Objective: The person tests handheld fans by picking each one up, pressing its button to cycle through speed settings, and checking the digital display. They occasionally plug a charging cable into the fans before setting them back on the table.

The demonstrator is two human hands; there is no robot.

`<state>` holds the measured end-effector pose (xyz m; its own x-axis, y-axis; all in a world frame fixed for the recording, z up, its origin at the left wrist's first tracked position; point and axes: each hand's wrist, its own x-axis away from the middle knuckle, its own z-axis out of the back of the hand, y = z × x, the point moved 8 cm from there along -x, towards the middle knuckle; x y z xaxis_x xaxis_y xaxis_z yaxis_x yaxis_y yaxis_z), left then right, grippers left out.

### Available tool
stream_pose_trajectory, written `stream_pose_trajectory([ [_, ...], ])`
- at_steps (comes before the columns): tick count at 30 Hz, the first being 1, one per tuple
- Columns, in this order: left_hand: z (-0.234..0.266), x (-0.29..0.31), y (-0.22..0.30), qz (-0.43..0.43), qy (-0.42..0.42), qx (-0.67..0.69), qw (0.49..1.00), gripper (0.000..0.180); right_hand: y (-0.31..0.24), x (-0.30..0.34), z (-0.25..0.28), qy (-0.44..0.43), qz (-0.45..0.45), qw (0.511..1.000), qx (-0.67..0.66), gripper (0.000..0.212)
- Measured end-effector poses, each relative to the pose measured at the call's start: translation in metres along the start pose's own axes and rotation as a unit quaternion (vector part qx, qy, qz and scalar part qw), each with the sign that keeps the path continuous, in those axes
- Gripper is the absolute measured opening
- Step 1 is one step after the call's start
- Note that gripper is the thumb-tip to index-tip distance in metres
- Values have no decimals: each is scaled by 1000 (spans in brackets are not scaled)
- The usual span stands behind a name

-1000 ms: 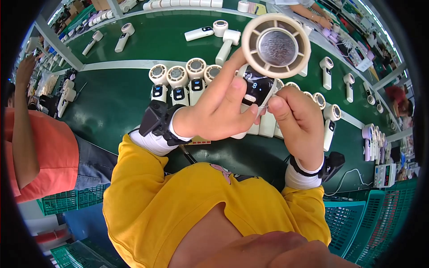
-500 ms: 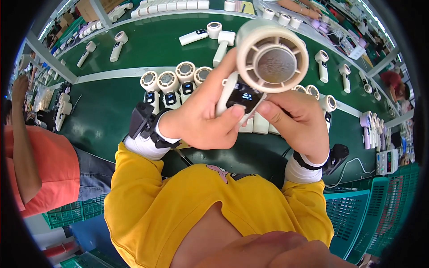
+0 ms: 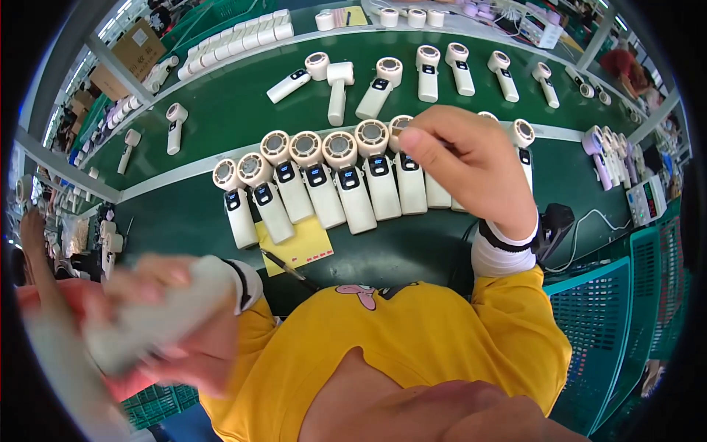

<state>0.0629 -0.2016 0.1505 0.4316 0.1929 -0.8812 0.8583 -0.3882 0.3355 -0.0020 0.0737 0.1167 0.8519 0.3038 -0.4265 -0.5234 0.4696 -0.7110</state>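
At the lower left, smeared by motion, my left hand [image 3: 166, 274] grips a whitish handheld fan [image 3: 158, 317]; the blur hides its details. My right hand [image 3: 471, 158] hovers over the right part of a row of white handheld fans [image 3: 355, 199], its fingers loosely curled and the thumb apart from them. Nothing shows in it, though it covers parts of some fans. The fans in the row lie side by side, round grilles pointing away from me, several with lit dark displays on their handles.
A yellow paper [image 3: 313, 247] with a pen [image 3: 283, 263] lies before the row. More fans [image 3: 427, 74] rest on the green surface beyond the rail. Purple fans [image 3: 600, 151] stand right, beside a meter box [image 3: 646, 200]. Green baskets [image 3: 589, 302] sit lower right; a co-worker's arm [image 3: 44, 272] is left.
My left hand has swung down and left with the fan, away from the middle. My right hand has let go of it and stays over the row, which is now more visible.
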Motion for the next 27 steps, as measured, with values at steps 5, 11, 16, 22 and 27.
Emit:
stream_pose_trajectory([
  [5, 51, -26, -86, 161, 17, -231, 959, 45, -6, 15, 48, 132, -14, 990, -44, 16],
  [11, 144, -30, -310, 484, -122, -243, 832, 41, 14, 57, 137, 382, -56, 922, 32, 16],
  [16, 204, 8, -412, 461, -246, -526, 671, 42, 41, 89, 204, 527, -40, 849, -12, 22],
  [22, 181, 26, -415, 482, -348, -601, 534, 36, 109, 102, 291, 520, -125, 845, -12, 24],
  [27, 142, 15, -382, 483, -318, -551, 602, 34, 220, 109, 349, 386, -314, 836, 230, 18],
])
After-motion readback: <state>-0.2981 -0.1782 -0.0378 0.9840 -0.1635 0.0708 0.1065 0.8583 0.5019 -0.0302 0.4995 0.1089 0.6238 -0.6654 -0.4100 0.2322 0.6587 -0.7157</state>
